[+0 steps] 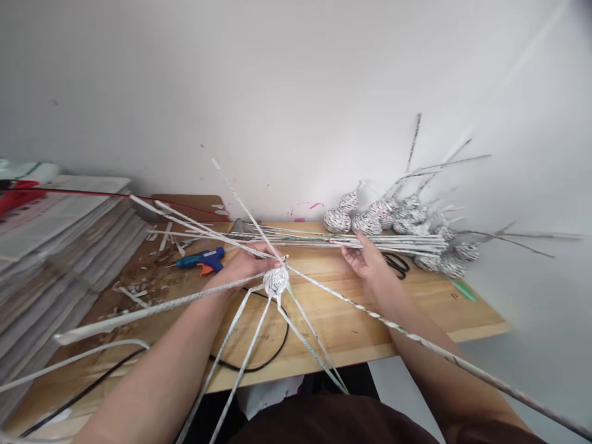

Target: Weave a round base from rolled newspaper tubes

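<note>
My left hand (252,262) is closed on a small round woven paper piece (276,282), with long rolled paper strands spreading out from it in several directions. One long strand (393,324) runs from the piece to the lower right, across my right forearm. My right hand (365,256) is at the bundle of thin paper sticks (407,243) lying along the back of the table, its thumb and fingers apart around the bundle's near side.
Woven paper gourd shapes (367,222) sit behind and right of the sticks. Black-handled scissors (396,265) lie beside my right hand. A blue glue gun (198,259) and paper scraps (134,297) are on the left. Stacked newspapers (55,246) stand at far left. A black cable (259,370) loops over the wooden table (333,327).
</note>
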The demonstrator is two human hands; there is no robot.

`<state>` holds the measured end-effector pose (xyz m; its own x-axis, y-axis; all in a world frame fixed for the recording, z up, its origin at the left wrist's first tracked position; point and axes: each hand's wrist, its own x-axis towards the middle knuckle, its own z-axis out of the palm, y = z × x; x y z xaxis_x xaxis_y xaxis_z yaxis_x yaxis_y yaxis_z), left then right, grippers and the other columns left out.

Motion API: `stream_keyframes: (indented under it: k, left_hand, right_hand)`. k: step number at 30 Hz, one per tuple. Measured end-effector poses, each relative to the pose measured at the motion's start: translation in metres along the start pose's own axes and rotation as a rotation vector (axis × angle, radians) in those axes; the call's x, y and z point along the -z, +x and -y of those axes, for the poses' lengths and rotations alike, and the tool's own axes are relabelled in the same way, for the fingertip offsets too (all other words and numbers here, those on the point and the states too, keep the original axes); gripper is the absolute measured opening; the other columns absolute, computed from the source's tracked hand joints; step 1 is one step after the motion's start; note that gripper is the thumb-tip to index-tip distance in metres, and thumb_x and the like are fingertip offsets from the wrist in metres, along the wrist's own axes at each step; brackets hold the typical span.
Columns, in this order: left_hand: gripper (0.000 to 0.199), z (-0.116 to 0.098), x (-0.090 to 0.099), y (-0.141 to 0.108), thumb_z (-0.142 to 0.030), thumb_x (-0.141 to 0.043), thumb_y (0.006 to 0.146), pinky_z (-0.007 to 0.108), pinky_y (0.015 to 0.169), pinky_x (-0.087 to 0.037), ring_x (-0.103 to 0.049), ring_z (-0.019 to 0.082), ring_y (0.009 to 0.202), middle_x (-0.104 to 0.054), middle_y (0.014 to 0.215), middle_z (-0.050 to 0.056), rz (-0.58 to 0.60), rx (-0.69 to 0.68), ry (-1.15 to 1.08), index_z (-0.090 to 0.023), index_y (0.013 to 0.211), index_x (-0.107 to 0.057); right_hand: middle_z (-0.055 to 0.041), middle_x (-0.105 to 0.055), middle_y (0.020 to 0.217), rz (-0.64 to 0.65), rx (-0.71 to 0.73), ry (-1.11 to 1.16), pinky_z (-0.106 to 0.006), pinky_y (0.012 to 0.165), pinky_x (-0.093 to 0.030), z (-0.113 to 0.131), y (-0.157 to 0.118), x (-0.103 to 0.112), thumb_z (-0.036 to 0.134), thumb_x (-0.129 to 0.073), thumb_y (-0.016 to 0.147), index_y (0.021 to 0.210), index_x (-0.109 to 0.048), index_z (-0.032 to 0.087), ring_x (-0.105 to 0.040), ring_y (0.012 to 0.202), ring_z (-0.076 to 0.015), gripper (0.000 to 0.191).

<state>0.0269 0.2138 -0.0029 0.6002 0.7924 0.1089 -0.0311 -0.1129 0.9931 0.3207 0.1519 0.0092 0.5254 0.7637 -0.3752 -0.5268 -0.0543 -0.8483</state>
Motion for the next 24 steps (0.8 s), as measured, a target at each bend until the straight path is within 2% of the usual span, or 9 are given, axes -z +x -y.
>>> stream_keyframes:
  k: [2, 5, 8, 10, 13, 15, 20, 24]
  left_hand:
    - [0.034, -0.001, -0.001, 0.0, -0.04, -0.082, 0.062, 0.028, 0.063, -0.048, -0.061, 0.016, 0.065, -0.069, 0.074, 0.005, 0.001, -0.003, -0.005, -0.013, 0.078, -0.07]
    - [0.033, -0.003, 0.0, 0.0, -0.039, -0.082, 0.062, 0.027, 0.063, -0.048, -0.062, 0.016, 0.066, -0.068, 0.073, 0.005, 0.028, -0.011, 0.001, -0.013, 0.078, -0.07]
    - [0.033, -0.005, 0.0, 0.001, -0.038, -0.082, 0.062, 0.027, 0.064, -0.048, -0.062, 0.016, 0.067, -0.068, 0.073, 0.006, 0.032, -0.032, -0.005, -0.012, 0.077, -0.07]
    - [0.033, -0.005, 0.0, 0.002, -0.038, -0.082, 0.063, 0.027, 0.064, -0.048, -0.062, 0.016, 0.067, -0.068, 0.073, 0.006, 0.01, -0.038, -0.027, -0.011, 0.077, -0.07]
    - [0.033, -0.002, -0.001, 0.003, -0.038, -0.083, 0.063, 0.028, 0.064, -0.048, -0.061, 0.015, 0.066, -0.067, 0.072, 0.006, -0.017, -0.054, -0.072, -0.011, 0.077, -0.07]
    - [0.034, 0.001, -0.001, 0.004, -0.038, -0.083, 0.062, 0.028, 0.065, -0.048, -0.062, 0.016, 0.066, -0.067, 0.073, 0.007, -0.008, -0.061, -0.091, -0.011, 0.077, -0.07]
    - [0.031, 0.002, -0.002, 0.005, -0.035, -0.084, 0.062, 0.028, 0.065, -0.047, -0.062, 0.016, 0.067, -0.068, 0.074, 0.007, 0.042, -0.07, -0.099, -0.011, 0.076, -0.07]
    - [0.027, -0.004, -0.003, 0.005, -0.031, -0.083, 0.062, 0.027, 0.064, -0.046, -0.059, 0.014, 0.063, -0.067, 0.07, 0.006, 0.08, -0.085, -0.097, -0.01, 0.072, -0.07]
  right_hand:
    - [-0.0041, -0.067, 0.066, 0.061, -0.085, -0.158, -0.022, 0.049, -0.055, -0.001, -0.005, 0.004, 0.038, -0.06, 0.09, 0.09, -0.059, 0.017, -0.064, 0.057, -0.0139, 0.021]
    - [-0.0122, -0.07, 0.07, 0.172, -0.198, -0.366, -0.021, 0.044, -0.051, -0.003, -0.009, 0.008, 0.046, -0.053, 0.092, 0.089, -0.063, 0.009, -0.064, 0.053, -0.0143, 0.038]
    - [-0.0113, -0.07, 0.066, 0.267, -0.279, -0.45, -0.018, 0.037, -0.043, -0.003, -0.007, 0.005, 0.051, -0.042, 0.096, 0.091, -0.066, 0.006, -0.061, 0.046, -0.012, 0.051]
    - [-0.0107, -0.07, 0.066, 0.335, -0.29, -0.455, -0.019, 0.037, -0.042, -0.004, -0.006, -0.002, 0.052, -0.038, 0.097, 0.094, -0.067, 0.005, -0.062, 0.047, -0.0124, 0.055]
    - [-0.011, -0.072, 0.072, 0.46, -0.285, -0.409, -0.021, 0.044, -0.047, -0.01, -0.008, -0.018, 0.051, -0.036, 0.098, 0.099, -0.068, 0.006, -0.065, 0.052, -0.0134, 0.055]
    - [-0.0108, -0.073, 0.077, 0.519, -0.275, -0.378, -0.021, 0.047, -0.049, -0.016, -0.01, -0.033, 0.046, -0.038, 0.098, 0.104, -0.066, 0.007, -0.066, 0.055, -0.0136, 0.048]
    - [-0.01, -0.073, 0.078, 0.607, -0.306, -0.346, -0.022, 0.049, -0.05, -0.037, -0.011, -0.076, 0.036, -0.04, 0.099, 0.11, -0.061, 0.009, -0.067, 0.058, -0.0139, 0.036]
    - [-0.0073, -0.072, 0.076, 0.652, -0.226, -0.396, -0.024, 0.052, -0.052, -0.044, -0.007, -0.104, 0.027, -0.046, 0.096, 0.108, -0.059, 0.012, -0.065, 0.057, -0.0142, 0.023]
